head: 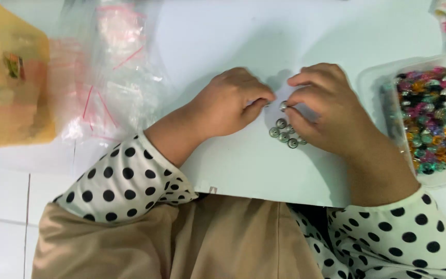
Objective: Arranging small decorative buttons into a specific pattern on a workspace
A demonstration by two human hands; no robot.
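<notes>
My left hand (232, 103) rests on a white board (243, 165), fingers curled shut, its fingertips pinching something very small that I cannot make out. My right hand (326, 111) sits just to its right and pinches a small silver bead (283, 106) between thumb and forefinger. The two hands almost touch. Below the fingertips lies a little cluster of several silver ring-shaped beads (285, 133) on the board. Both sleeves are white with black dots.
A clear plastic tray (378, 82) full of multicoloured shiny beads (434, 119) stands at the right. A pile of small clear zip bags (114, 72) lies at the upper left, beside a yellow plastic box (11, 77). White tiled floor surrounds the board.
</notes>
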